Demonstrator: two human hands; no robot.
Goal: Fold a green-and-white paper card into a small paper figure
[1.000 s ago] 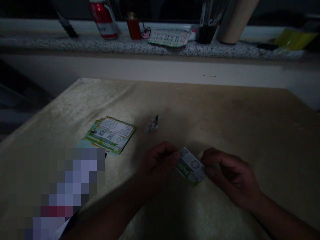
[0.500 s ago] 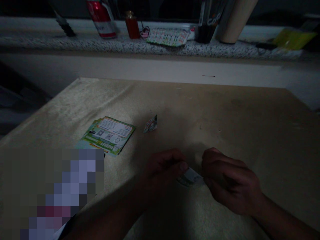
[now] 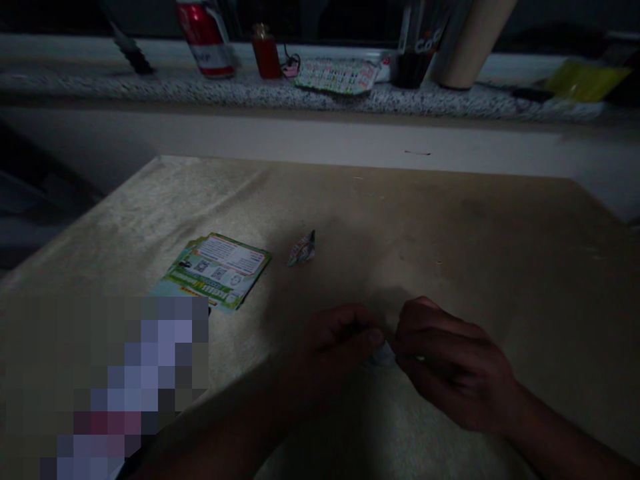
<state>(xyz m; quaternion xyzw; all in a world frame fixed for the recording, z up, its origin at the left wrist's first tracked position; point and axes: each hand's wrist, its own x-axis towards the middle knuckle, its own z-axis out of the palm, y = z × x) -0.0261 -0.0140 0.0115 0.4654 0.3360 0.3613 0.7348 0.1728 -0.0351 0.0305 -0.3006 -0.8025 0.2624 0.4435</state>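
Left hand (image 3: 343,343) and right hand (image 3: 457,360) pinched the paper (image 3: 383,355), fingers (image 3: 374,337) nearly closed; it looked light, easily creased, best held edgewise!

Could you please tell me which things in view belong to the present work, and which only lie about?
Likely in use:
paper piece between left hand and right hand
perhaps leaflets, folded paper

Apparently lying about:
red can
red bottle
patterned pouch

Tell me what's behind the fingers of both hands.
A small, pale bit of paper shows between the left hand and the right hand. The fingers cover the rest, so its full shape and any folds can't be seen.
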